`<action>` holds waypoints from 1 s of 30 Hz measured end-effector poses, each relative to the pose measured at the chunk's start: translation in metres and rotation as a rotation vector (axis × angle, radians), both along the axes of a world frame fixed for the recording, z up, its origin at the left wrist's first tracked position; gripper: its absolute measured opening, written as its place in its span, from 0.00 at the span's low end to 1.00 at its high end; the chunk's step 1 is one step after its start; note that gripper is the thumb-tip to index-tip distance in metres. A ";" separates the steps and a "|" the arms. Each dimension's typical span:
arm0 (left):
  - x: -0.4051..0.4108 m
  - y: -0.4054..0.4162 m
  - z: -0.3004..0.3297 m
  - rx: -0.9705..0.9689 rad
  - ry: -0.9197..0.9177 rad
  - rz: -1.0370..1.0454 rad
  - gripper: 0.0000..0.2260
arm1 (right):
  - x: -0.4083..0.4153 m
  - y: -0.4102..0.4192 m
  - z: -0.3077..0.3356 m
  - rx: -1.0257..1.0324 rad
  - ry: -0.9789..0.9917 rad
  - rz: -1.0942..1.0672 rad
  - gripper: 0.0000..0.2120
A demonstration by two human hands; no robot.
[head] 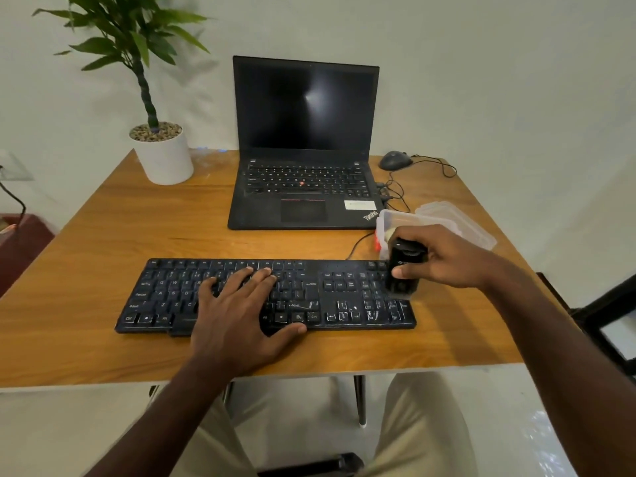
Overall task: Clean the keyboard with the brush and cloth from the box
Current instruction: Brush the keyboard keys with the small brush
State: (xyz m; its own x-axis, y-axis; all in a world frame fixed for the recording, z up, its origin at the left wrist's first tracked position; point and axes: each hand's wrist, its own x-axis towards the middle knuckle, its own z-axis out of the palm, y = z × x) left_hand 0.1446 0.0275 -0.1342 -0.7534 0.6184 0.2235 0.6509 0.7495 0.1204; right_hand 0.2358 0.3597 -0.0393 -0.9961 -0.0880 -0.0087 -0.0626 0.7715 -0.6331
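- Wooden table (pixel 103 235) set against a pale wall is the work surface; the keyboard (pixel 265 297) lies near its front edge and serves as the landmark below.
- At the keyboard's right end, a black brush (pixel 404 270) is gripped by the right hand (pixel 444 256), fingers curled over its top and thumb pressed on its near side; its lower end is set on the number pad keys.
- Across the keyboard's middle, the left hand (pixel 241 304) is laid flat with fingers straight and spread, thumb at the front edge; nothing is held, and the board appears to be steadied.
- Just behind the keyboard's right end, the clear box (pixel 389 222) stands open, its lid (pixel 457 218) set down beside it; something pale and something red show inside, and whether this is the cloth cannot be told.
- Behind the keyboard stand a laptop (pixel 304 146), a mouse (pixel 394 160) and a plant pot (pixel 163 156).
- Brushing is judged to be the step in hand, begun at the right end.
- Short strokes leftward along the key rows are called for next, with the left hand shifted clear; wiping with the cloth is not yet done.
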 end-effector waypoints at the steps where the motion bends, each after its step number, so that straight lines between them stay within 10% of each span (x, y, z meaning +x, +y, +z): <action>1: 0.000 0.000 0.000 -0.001 -0.001 -0.002 0.44 | -0.002 -0.007 -0.005 -0.028 0.024 0.008 0.09; 30: 0.001 -0.001 0.000 0.013 -0.001 -0.010 0.44 | 0.028 -0.015 -0.023 -0.108 0.196 -0.222 0.25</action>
State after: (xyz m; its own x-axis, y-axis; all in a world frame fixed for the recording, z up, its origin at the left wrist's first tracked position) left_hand 0.1459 0.0269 -0.1347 -0.7474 0.6231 0.2306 0.6584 0.7412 0.1311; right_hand 0.2635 0.3446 -0.0624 -0.9730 0.1415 0.1825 -0.0290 0.7090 -0.7046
